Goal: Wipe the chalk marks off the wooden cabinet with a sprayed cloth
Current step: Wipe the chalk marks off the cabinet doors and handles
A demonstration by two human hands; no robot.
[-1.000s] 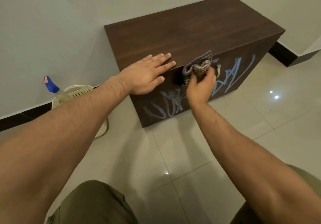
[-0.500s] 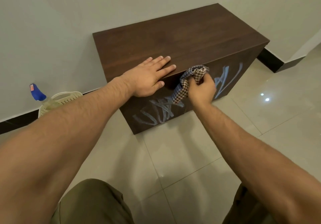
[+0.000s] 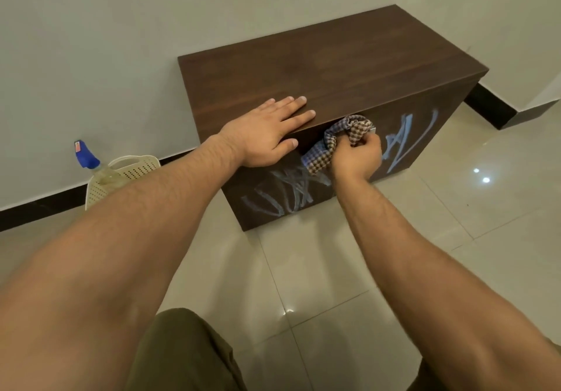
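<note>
A low dark wooden cabinet (image 3: 334, 65) stands against the wall. Pale blue chalk marks (image 3: 285, 193) cover the lower left of its front, and more chalk strokes (image 3: 406, 138) run across the right of the front. My right hand (image 3: 358, 156) grips a bunched checked cloth (image 3: 334, 141) and holds it against the upper middle of the front, just under the top edge. My left hand (image 3: 267, 132) lies flat on the cabinet's top near the front edge, fingers straight.
A spray bottle with a blue head (image 3: 86, 160) stands by the wall at the left, beside a cream perforated plastic basket (image 3: 136, 169). Glossy tiled floor (image 3: 303, 269) lies in front of the cabinet. My knees show at the bottom edge.
My right hand with the cloth has shifted slightly down and left along the cabinet front. The left hand has stayed flat on the top. The view has drifted.
</note>
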